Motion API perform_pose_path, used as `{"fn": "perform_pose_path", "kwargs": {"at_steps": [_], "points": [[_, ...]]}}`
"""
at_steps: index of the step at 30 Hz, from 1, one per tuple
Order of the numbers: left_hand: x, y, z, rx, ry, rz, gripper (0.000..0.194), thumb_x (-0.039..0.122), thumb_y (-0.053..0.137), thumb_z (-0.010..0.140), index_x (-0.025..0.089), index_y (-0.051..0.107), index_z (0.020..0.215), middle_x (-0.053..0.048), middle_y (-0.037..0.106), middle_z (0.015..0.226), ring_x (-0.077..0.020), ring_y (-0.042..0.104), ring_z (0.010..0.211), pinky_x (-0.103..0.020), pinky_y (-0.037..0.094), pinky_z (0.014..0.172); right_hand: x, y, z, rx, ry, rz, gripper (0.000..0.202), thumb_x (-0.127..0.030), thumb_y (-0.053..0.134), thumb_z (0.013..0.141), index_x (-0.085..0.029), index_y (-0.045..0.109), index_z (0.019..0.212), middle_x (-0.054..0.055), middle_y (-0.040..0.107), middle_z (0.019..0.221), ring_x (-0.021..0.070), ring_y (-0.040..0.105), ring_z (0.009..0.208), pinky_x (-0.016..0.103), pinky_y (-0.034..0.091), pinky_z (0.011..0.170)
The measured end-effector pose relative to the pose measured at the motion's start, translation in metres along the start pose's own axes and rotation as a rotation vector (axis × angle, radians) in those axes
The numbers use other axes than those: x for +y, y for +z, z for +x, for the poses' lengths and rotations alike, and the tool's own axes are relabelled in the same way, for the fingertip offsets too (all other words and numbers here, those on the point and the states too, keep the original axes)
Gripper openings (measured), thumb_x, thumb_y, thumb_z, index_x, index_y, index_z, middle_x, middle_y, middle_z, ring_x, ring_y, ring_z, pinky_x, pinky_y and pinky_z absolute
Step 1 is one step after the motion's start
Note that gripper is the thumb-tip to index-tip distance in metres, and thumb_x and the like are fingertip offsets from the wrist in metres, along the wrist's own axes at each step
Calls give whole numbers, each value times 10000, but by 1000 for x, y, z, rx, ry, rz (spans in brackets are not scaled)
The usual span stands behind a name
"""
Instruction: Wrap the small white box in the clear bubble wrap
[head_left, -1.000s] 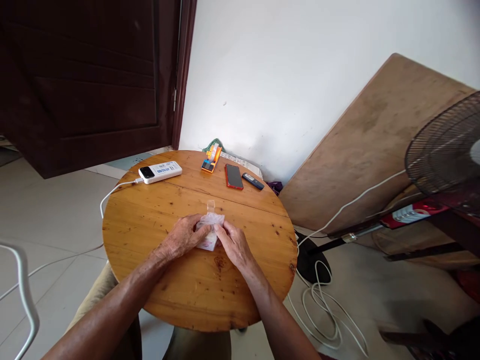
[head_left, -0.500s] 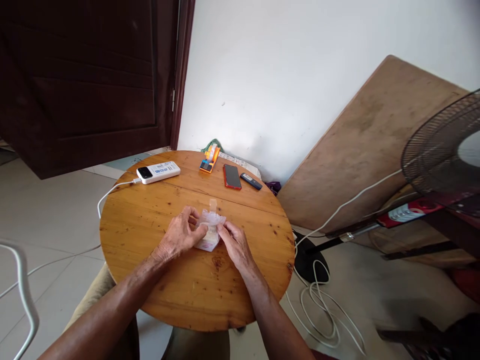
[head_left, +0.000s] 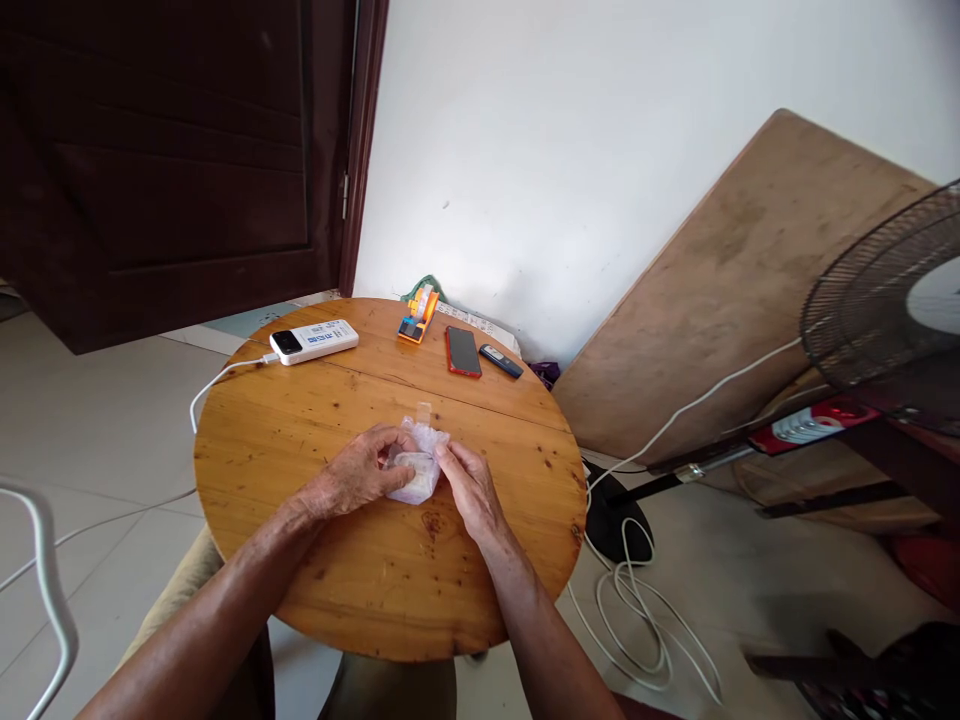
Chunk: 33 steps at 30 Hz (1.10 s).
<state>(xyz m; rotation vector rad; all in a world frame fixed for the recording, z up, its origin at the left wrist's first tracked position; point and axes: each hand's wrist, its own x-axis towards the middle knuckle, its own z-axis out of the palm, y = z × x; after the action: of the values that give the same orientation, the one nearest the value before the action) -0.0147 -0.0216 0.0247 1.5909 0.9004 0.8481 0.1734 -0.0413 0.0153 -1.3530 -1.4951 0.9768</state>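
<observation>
Round wooden table point(head_left: 315, 560), bearing a white power bank point(head_left: 313, 342) with its cable at the far left, an orange tape dispenser point(head_left: 418, 316), a red-cased phone point(head_left: 463, 351), a small dark device point(head_left: 501, 361) and a crumpled clear plastic bag point(head_left: 417, 472) mid-table.

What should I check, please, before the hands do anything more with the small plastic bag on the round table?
1. Both hands on the bag: ok. The left hand and right hand pinch the small plastic bag from either side.
2. Bag supported: ok, it rests on the round table.
3. Bag contents: cannot tell; something pale shows through the plastic.
4. Room around the bag: ok. The power bank, tape dispenser, red phone and small dark device lie apart at the far edge.
5. White cable out of the way: ok, it hangs off the left rim.
</observation>
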Motion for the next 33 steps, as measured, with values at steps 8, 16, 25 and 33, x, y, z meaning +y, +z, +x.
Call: {"fn": "perform_pose_path", "kwargs": {"at_steps": [8, 16, 25, 33], "points": [[-5, -2, 1, -36, -31, -65, 233, 341, 652, 686, 178, 599, 844, -7, 571, 871, -151, 536, 763, -271, 453, 701, -10, 0, 6, -94, 132, 175, 394, -570, 644, 775, -178, 623, 733, -23, 508, 639, 122, 429, 595, 243, 325, 549], [-9, 0, 2, -38, -51, -160, 421, 303, 673, 681, 191, 560, 1070, -19, 644, 920, -175, 589, 822, -287, 467, 745, -23, -3, 14, -119, 216, 156, 363, -531, 690, 739, -168, 678, 762, -11, 578, 626, 128, 499, 547, 240, 397, 499], [-9, -1, 2, -63, -58, -174, 449, 300, 672, 675, 197, 582, 1102, -26, 624, 975, -179, 576, 865, -285, 462, 766, -24, -6, 16, -177, 220, 148, 299, -431, 712, 697, -177, 736, 852, 9, 698, 754, 173, 607, 677, 275, 475, 626], [-7, -2, 2, -56, -56, -87, 288, 304, 640, 680, 184, 576, 933, 11, 553, 847, -137, 509, 740, -255, 426, 687, -27, -8, 22, -245, 194, 87, 292, -417, 720, 697, -172, 726, 857, 7, 698, 767, 176, 609, 692, 275, 463, 627]]}}
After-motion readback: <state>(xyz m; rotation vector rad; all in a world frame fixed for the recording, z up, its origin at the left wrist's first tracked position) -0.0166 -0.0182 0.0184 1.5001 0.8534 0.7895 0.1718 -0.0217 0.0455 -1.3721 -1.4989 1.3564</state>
